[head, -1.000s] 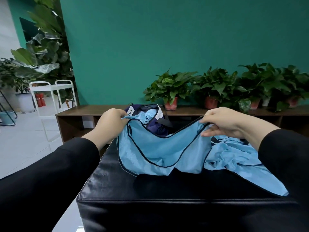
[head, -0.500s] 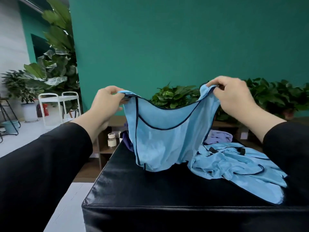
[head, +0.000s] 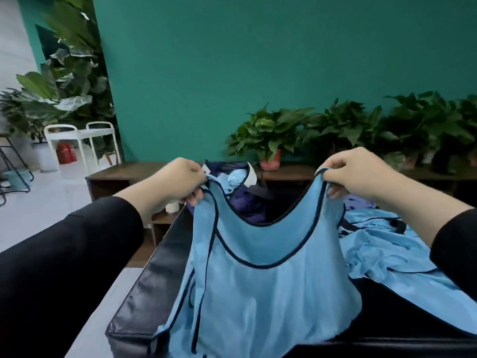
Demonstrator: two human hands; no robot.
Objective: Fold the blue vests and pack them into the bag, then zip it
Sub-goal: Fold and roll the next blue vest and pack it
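Head view. The left hand pinches the left shoulder strap of a light blue vest, fingers curled round the fabric; the right hand pinches the right shoulder strap in the same way. The vest hangs spread between the two hands, its dark-trimmed neckline forming a deep curve, and its lower part drapes over the near edge of a black padded table. To the right on the table lies a crumpled pile of further blue vests. At the far side of the table, between the hands, stands an open dark blue bag with light blue fabric showing in its mouth. Behind, a low wooden shelf against the green wall carries a row of potted plants. A white cart stands far left.
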